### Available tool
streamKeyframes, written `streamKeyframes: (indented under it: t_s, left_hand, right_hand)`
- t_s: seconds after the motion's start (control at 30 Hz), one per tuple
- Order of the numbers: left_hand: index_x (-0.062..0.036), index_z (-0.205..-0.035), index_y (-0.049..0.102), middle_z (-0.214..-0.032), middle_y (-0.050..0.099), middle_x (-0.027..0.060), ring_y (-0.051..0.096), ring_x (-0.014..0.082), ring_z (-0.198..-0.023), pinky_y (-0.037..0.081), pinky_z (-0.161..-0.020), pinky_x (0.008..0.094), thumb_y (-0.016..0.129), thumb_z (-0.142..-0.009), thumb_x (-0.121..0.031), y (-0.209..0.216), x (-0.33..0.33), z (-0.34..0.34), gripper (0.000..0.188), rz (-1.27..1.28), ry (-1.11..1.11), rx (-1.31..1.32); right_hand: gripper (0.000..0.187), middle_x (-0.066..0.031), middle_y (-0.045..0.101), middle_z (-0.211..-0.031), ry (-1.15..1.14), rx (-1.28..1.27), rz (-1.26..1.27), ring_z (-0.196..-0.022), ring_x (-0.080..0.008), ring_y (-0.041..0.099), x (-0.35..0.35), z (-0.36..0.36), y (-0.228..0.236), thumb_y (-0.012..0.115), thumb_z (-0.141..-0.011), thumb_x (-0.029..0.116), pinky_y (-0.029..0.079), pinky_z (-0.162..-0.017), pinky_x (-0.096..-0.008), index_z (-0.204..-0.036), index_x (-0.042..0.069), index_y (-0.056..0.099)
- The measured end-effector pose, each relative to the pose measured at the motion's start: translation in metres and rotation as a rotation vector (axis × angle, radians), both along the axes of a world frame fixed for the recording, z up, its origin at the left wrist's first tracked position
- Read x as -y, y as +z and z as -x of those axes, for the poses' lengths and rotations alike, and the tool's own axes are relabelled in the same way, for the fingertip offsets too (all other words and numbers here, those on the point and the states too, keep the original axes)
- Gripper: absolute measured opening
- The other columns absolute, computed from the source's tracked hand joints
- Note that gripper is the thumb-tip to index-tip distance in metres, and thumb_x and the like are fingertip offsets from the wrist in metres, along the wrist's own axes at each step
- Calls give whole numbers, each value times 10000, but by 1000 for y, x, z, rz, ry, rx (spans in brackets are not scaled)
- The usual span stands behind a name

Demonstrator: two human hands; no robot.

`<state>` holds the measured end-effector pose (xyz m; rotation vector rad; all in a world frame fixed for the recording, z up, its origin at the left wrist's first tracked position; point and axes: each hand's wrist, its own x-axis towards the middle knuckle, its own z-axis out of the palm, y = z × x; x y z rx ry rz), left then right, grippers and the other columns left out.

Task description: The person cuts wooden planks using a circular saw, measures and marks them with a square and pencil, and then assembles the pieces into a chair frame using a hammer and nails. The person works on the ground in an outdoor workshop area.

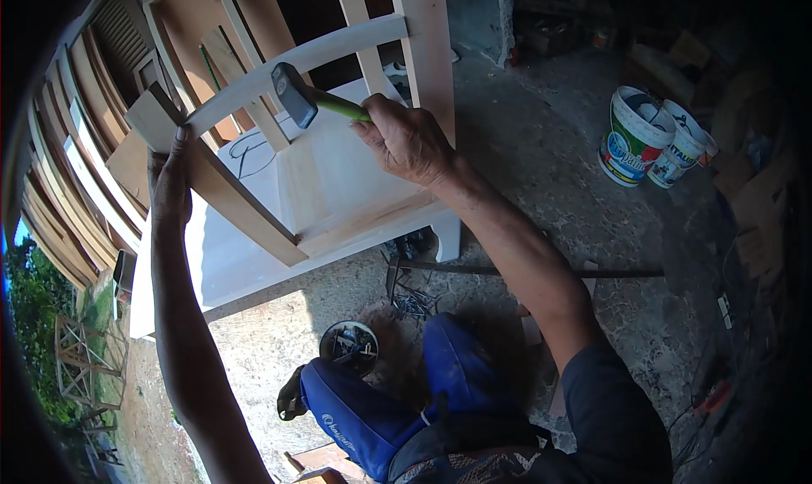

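My right hand point(406, 142) is wrapped round the green handle of a hammer point(294, 95). Its dark metal head hangs over a pale wooden frame, close to a curved rail point(338, 46) and touching nothing that I can make out. At the rail's left end, my left hand point(173, 175) grips a slanting wooden post point(241, 198), thumb up near the joint. Most of its fingers are hidden or in shadow. The frame, which resembles a chair, has a wide upright point(430, 61) on its right and rests on a pale board point(199, 264).
Long boards point(76, 163) lean at the left. A round tub point(348, 349) of small dark pieces stands by my knees, near scattered nails point(414, 301) and a long dark bar point(541, 273). Two paint buckets, one larger point(630, 146) and one smaller point(677, 158), stand at the right.
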<state>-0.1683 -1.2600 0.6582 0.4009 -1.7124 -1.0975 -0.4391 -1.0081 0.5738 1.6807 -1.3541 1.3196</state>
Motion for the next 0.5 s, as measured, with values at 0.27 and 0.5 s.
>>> streamKeyframes:
  t_s: [0.27, 0.5]
  left_hand:
    - [-50, -1320, 553, -1178, 630, 63, 574, 176, -1128, 457, -1010, 350, 696, -971, -356, -2, -5, -6, 485, -87, -93, 21]
    - [-38, -1319, 528, -1146, 626, 90, 589, 185, -1097, 491, -955, 364, 695, -964, -400, -5, -17, -1, 535, -15, -28, 38]
  right_hand:
    - [185, -225, 639, -760, -143, 282, 64, -800, -484, 652, -49, 55, -18, 570, -1020, 216, 507, -585, -486, -985, 50, 497]
    - [186, -230, 632, -766, -150, 277, 60, -803, -486, 647, -49, 62, -10, 558, -1024, 221, 497, -590, -508, -987, 54, 487]
